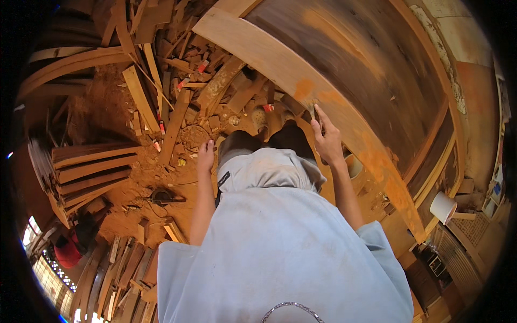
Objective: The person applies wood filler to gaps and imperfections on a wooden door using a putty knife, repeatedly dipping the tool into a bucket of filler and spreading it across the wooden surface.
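Scrap-strewn floor [119, 216]; right hand [327, 139], grip holding slim tool [312, 111], at wooden frame [264, 47]; left hand [206, 156], grip unclear.

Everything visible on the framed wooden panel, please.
The framed wooden panel runs diagonally across the upper right, with a lighter wood frame around darker, streaked inner surfaces. Orange-brown smears mark the frame's near side. The right hand holds a thin tool at that side; whether its tip touches the wood is unclear. What supports the panel isn't clear.
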The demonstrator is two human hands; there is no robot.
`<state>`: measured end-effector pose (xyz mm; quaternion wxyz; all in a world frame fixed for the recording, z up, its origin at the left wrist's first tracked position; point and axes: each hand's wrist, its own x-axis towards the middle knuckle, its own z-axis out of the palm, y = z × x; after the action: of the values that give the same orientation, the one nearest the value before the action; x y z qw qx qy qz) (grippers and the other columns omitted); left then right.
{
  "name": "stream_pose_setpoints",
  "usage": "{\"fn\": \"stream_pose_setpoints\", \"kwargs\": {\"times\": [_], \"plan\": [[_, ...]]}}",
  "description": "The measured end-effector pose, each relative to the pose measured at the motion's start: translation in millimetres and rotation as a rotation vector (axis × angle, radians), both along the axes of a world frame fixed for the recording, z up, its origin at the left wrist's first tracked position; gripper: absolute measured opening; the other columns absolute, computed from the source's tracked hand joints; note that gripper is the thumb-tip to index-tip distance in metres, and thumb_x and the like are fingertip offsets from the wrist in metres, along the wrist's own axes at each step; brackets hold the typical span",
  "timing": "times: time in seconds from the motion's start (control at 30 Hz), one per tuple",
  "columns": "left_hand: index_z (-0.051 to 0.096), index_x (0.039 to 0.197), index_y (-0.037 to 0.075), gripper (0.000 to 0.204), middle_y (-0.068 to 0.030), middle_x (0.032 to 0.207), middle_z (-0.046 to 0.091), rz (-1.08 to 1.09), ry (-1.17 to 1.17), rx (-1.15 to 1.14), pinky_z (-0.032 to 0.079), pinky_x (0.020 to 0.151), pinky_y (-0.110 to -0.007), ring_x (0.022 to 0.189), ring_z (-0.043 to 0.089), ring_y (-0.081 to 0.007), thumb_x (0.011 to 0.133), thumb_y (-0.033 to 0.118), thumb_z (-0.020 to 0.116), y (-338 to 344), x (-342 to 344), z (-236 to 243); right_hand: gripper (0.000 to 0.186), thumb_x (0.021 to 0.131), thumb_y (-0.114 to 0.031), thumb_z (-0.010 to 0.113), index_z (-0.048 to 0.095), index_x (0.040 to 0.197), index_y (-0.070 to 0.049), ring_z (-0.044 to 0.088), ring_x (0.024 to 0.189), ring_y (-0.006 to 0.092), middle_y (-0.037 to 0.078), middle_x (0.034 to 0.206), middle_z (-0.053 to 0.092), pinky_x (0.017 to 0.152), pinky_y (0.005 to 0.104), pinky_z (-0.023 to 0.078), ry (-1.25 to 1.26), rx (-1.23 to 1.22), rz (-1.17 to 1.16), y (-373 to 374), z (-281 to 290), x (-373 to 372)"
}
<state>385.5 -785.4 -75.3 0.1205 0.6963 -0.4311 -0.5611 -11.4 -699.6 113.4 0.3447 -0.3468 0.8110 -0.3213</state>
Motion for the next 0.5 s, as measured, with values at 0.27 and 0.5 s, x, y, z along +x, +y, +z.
{"fn": "stream_pose_setpoints", "kwargs": {"times": [0.27, 0.5], "plan": [[0.062, 0.114, -0.006, 0.049, -0.0129, 0.098, 0.068, 0.055, -0.18, -0.135, 0.05, 0.079, -0.034, 0.087, 0.064, -0.0202, 0.1, 0.04, 0.052, 32, 31, -15, 0.045, 0.097, -0.022, 0.057, 0.052, 0.139, -0.006, 0.065, 0.084, 0.023, 0.018, 0.095, 0.068, 0.079, 0.0334, 0.05, 0.035, -0.073, 0.078, -31, 12, 10], [0.062, 0.115, -0.002, 0.045, -0.0153, 0.097, 0.069, -0.103, -0.243, -0.008, 0.051, 0.081, -0.037, 0.09, 0.066, -0.025, 0.1, 0.039, 0.052, 63, 40, -19, 0.046, 0.1, -0.019, 0.053, 0.047, 0.144, -0.01, 0.047, 0.052, 0.0088, 0.004, 0.071, 0.052, 0.048, 0.0251, 0.042, -0.381, 0.019, -0.179, -27, 19, 17]]}}
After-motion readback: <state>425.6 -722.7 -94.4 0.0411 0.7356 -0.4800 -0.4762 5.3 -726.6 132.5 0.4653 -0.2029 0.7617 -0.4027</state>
